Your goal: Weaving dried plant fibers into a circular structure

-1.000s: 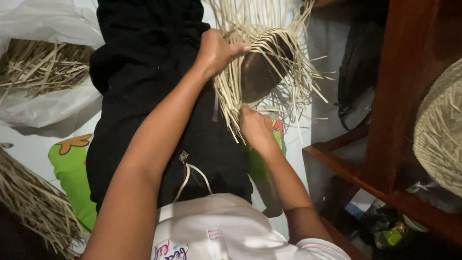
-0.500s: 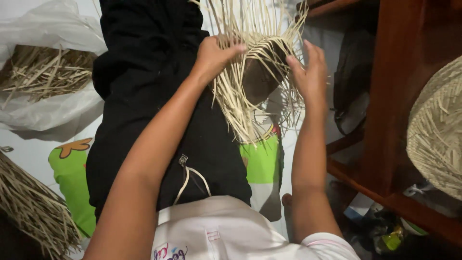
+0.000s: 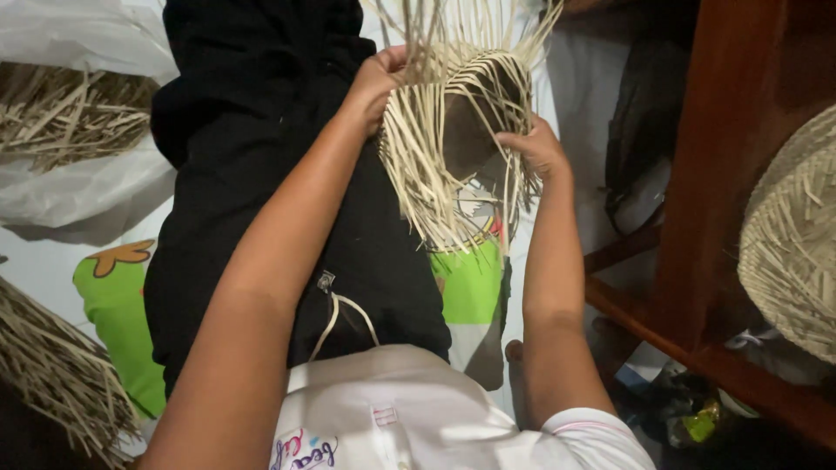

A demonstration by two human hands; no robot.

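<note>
Two hands work at the frame's upper centre: the left hand (image 3: 379,78) pinches pale straw strands, the right hand (image 3: 535,148) grips the half-woven straw piece (image 3: 453,130) over a dark mould. Light, springy, brittle-looking fibres suit holding near the weave; fingertips stay hidden.
</note>
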